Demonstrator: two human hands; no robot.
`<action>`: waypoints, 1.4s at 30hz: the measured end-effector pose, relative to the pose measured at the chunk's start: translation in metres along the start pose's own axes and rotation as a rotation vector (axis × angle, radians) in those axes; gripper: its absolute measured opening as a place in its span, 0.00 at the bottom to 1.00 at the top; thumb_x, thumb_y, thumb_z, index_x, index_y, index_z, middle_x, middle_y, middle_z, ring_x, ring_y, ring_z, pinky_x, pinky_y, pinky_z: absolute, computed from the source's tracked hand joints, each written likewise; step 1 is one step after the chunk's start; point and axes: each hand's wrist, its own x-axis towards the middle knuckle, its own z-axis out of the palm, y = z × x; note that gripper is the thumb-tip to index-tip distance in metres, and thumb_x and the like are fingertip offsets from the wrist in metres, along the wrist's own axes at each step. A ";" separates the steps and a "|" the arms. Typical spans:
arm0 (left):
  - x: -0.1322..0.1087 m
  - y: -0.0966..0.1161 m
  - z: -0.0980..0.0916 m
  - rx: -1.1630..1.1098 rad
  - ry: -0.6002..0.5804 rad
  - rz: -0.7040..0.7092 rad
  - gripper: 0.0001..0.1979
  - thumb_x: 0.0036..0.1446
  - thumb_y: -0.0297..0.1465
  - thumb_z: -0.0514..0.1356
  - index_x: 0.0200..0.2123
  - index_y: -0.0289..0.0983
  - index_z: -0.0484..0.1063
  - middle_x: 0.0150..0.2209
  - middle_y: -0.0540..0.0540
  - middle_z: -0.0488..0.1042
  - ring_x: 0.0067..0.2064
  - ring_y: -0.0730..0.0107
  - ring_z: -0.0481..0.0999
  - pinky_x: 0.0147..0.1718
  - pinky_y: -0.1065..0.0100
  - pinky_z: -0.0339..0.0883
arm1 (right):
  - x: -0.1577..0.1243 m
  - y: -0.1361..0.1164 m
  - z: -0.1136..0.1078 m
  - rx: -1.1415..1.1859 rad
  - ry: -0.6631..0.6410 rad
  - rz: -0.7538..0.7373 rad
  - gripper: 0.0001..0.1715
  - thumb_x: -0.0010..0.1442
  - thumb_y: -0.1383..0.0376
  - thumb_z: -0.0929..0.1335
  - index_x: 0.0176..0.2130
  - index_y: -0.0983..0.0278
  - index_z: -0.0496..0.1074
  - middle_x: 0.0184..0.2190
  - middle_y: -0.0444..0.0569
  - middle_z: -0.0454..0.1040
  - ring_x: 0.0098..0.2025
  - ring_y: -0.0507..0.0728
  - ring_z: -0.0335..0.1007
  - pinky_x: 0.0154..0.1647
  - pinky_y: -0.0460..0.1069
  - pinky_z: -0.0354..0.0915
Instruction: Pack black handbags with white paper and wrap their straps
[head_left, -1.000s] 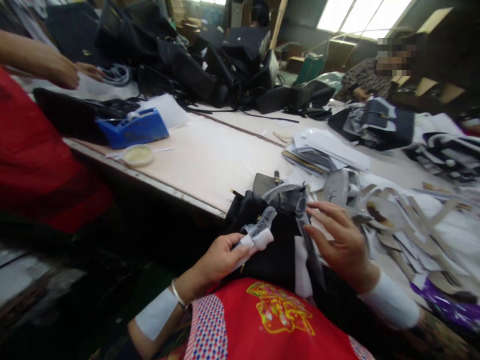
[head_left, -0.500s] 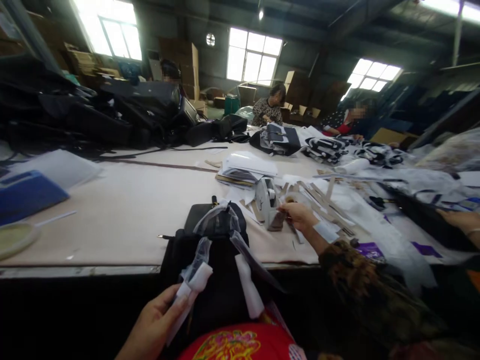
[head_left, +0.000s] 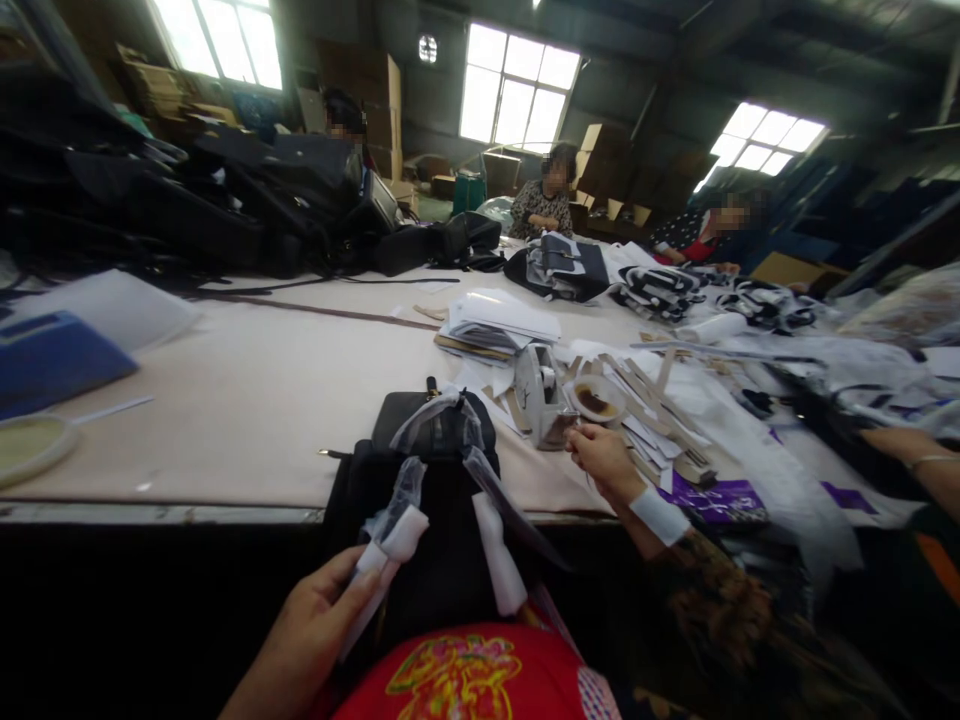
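A black backpack (head_left: 420,450) leans against the table's near edge, its straps partly covered in clear plastic. My left hand (head_left: 322,610) is closed round one strap (head_left: 397,540), where white foam is wrapped over it. The other strap hangs on the right with its own white foam wrap (head_left: 499,560). On the table my right hand (head_left: 604,460) pinches at the front edge of a grey tape dispenser (head_left: 534,395). A strip of clear tape seems to be between the fingertips, though it is hard to see. A white patch is round that wrist.
Behind the dispenser lies a paper stack (head_left: 495,318); right of it are a tape roll (head_left: 598,398) and cardboard strips (head_left: 660,420). Black bags (head_left: 225,210) are heaped far left, near a blue box (head_left: 60,365). A co-worker's hand (head_left: 907,450) is at right; other people sit across.
My right hand has moved slightly away from the dispenser's front edge, towards me. The left hand keeps its hold on the foam-wrapped strap. The whole view has shifted a little.
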 end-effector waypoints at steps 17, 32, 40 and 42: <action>-0.004 -0.020 0.006 0.464 0.201 0.538 0.12 0.62 0.34 0.60 0.45 0.35 0.77 0.42 0.43 0.77 0.43 0.64 0.77 0.44 0.66 0.69 | -0.184 -0.087 0.106 -0.148 -0.920 -0.272 0.20 0.63 0.55 0.66 0.25 0.64 0.73 0.20 0.44 0.71 0.22 0.50 0.62 0.23 0.45 0.57; -0.001 -0.029 0.007 0.780 0.250 0.707 0.09 0.61 0.28 0.54 0.40 0.34 0.72 0.38 0.41 0.73 0.39 0.60 0.75 0.39 0.62 0.71 | -0.188 -0.073 0.124 -0.225 -0.815 0.137 0.31 0.54 0.41 0.69 0.20 0.64 0.68 0.13 0.42 0.64 0.14 0.48 0.55 0.16 0.45 0.48; -0.002 -0.030 0.006 0.892 0.279 0.730 0.08 0.62 0.29 0.52 0.40 0.35 0.71 0.37 0.41 0.72 0.37 0.60 0.75 0.37 0.62 0.71 | -0.185 -0.064 0.130 -0.058 -0.854 0.320 0.32 0.49 0.40 0.73 0.22 0.64 0.66 0.14 0.41 0.64 0.14 0.46 0.53 0.16 0.44 0.46; -0.001 -0.030 0.005 0.873 0.272 0.732 0.08 0.61 0.29 0.53 0.41 0.34 0.71 0.38 0.41 0.73 0.38 0.60 0.75 0.37 0.62 0.71 | -0.185 -0.062 0.125 -0.022 -0.894 0.354 0.29 0.49 0.43 0.74 0.23 0.65 0.67 0.13 0.39 0.62 0.14 0.45 0.51 0.16 0.44 0.45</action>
